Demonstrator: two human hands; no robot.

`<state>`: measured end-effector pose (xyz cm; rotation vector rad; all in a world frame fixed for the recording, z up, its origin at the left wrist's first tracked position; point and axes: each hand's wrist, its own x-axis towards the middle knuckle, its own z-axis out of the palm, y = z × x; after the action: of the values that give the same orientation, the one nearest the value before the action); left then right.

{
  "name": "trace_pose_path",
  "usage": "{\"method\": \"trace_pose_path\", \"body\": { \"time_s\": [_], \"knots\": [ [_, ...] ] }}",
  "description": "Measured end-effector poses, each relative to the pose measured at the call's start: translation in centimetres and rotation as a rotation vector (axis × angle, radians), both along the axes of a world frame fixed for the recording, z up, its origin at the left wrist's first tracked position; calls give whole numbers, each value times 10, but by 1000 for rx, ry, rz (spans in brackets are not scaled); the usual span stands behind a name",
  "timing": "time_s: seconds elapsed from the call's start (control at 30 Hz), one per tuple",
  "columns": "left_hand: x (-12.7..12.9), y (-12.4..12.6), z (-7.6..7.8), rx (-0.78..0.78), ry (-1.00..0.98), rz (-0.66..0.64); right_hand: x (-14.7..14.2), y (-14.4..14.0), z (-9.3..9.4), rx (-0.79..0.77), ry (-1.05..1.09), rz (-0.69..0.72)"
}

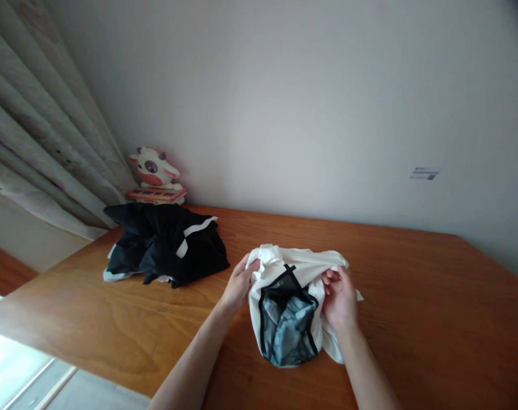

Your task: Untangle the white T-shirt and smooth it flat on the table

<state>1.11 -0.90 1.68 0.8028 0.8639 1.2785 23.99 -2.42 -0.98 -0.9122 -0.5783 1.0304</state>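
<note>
Both hands grasp a white garment (pixel 284 285) with a black-trimmed grey panel, bunched on the desk (pixel 412 296): left hand (pixel 238 285) at its left edge, right hand (pixel 339 297) at its right. It remains crumpled, unfolded. A black garment (pixel 165 242) lies heaped well left of it.

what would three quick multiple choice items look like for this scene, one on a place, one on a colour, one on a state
1. Where does the black garment lie?
A. on the table's far left, in front of the cow toy
B. under the right hand
C. on the floor

2. What colour is the garment held between both hands?
A. red
B. mostly white with black trim
C. yellow

3. How do the hands stand?
A. both flat on bare wood
B. only one touches cloth
C. both grip the cloth

Answers:
1 A: it sits on the table before the cow toy.
2 B: the white garment has black edging.
3 C: left hand and right hand each pinch its top edge.
</note>
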Motion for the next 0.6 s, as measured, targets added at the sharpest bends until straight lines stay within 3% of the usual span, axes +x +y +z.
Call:
{"method": "trace_pose_path", "body": {
  "time_s": [0.1, 0.2, 0.33, 0.47, 0.6],
  "knots": [
    [-5, 5, -1, -44, -79, 118, -9, -2, 5, -23, 87, -12],
    [-9, 7, -2, -82, -97, 145, -14, -4, 6, -29, 74, 14],
    [-7, 7, 4, -115, -123, 120, -13, -4, 6, -44, 122, 14],
    [-6, 5, 11, -183, -181, 6, -11, -4, 5, -39, 96, -5],
    [-8, 6, 2, -69, -32, 66, -7, -1, -9, -49, -47, -30]
  ]
}}
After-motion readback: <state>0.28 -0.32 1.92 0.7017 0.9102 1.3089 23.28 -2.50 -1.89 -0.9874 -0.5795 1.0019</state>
